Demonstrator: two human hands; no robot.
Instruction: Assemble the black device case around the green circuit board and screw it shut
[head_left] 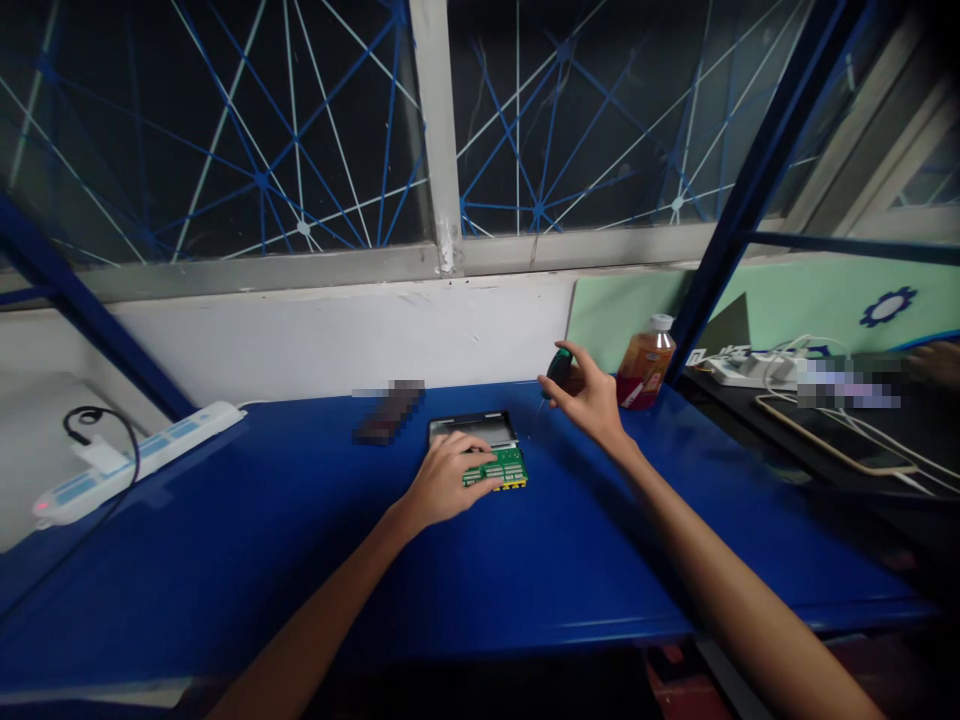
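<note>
My left hand (448,480) rests on a green circuit board (514,466) with yellow parts along its near edge. Its thumb and fingers grip the board, and the palm hides the board's left part. Just behind the board lies a dark, shallow open case (480,430), partly covered by the same hand. Raised above the table to the right, my right hand (589,395) holds a screwdriver (558,370) with a dark green handle. The thin shaft points down and slightly left, apart from the board.
The blue table (300,560) carries a blurred dark object (390,412) at the back and a white power strip (142,465) at left. A bottle with reddish drink (645,365) stands back right. Further right are a phone (836,433), cables and another person's hand (937,360).
</note>
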